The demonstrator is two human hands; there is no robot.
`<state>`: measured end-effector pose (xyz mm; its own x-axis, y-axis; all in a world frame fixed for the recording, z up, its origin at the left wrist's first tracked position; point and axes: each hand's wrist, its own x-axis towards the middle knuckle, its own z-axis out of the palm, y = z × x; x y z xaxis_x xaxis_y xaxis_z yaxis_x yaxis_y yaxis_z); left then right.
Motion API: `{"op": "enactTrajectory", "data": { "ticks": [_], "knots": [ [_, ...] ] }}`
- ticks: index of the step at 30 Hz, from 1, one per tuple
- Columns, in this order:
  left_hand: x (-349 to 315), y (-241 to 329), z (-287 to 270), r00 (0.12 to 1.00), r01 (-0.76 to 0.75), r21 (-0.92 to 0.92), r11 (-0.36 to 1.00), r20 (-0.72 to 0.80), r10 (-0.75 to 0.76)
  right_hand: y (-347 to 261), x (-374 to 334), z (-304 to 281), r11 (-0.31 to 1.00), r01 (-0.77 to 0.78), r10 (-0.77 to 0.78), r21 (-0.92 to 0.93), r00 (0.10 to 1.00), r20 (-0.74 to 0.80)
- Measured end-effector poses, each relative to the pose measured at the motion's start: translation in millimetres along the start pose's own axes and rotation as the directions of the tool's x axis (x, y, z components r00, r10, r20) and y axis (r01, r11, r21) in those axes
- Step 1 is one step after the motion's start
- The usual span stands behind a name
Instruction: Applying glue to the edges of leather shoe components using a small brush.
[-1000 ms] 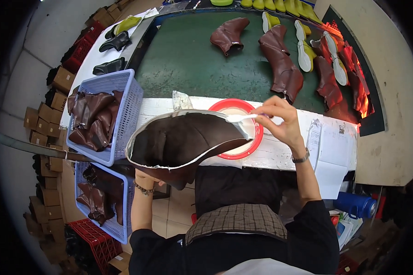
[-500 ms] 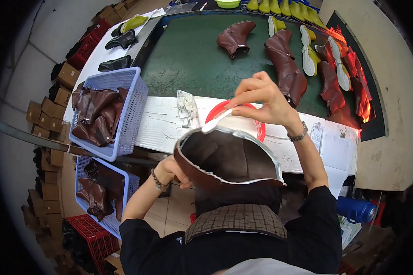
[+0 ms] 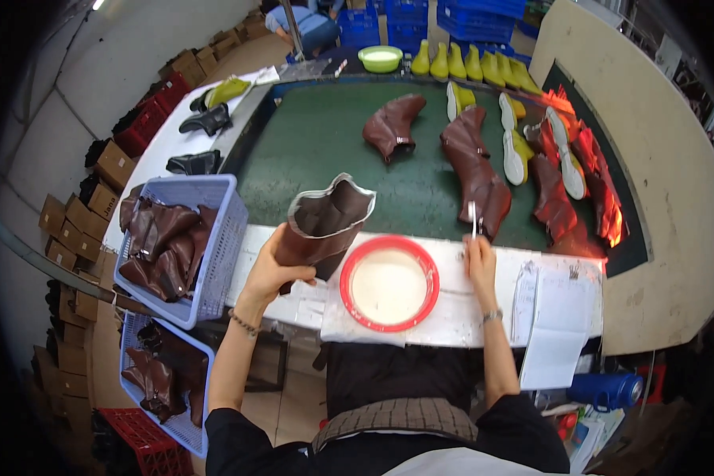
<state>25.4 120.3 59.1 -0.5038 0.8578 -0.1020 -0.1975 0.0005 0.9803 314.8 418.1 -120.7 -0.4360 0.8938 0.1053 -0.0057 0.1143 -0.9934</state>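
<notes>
My left hand grips a brown leather boot upper from its left side, holding it above the white table strip. The upper's open edge, lined with a whitish band, faces up and shows the dark inside. Closed around the handle of a small white brush, my right hand is over the table to the right; the brush head points away from me. Between the hands stands a red-rimmed bowl of creamy white liquid, touched by neither hand.
Brown boot uppers and yellow shoe lasts lie on the green belt, some near a red-glowing opening at right. Blue baskets of uppers stand left. Papers hang over the front edge. A person crouches far back.
The boot upper has moved away from me and left, uncovering the bowl. My right hand has left the upper's rim and gone right with the brush. The view has tilted up.
</notes>
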Motion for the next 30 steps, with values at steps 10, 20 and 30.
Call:
{"op": "enactTrajectory", "data": {
  "ticks": [10,20,30],
  "knots": [
    [184,-101,-3,0.834,-0.389,0.885,0.256,0.22,0.505,36,2,16,0.922,0.239,-0.243,-0.304,0.97,0.026],
    [102,24,-112,0.661,-0.299,0.941,0.157,0.085,0.745,-11,-33,-21,0.21,0.084,0.044,-0.974,0.994,0.095],
    [10,-11,-377,0.483,0.795,0.601,0.086,-0.711,0.511,-47,-84,-38,0.555,0.138,0.148,-0.82,0.954,0.26]
  ]
}}
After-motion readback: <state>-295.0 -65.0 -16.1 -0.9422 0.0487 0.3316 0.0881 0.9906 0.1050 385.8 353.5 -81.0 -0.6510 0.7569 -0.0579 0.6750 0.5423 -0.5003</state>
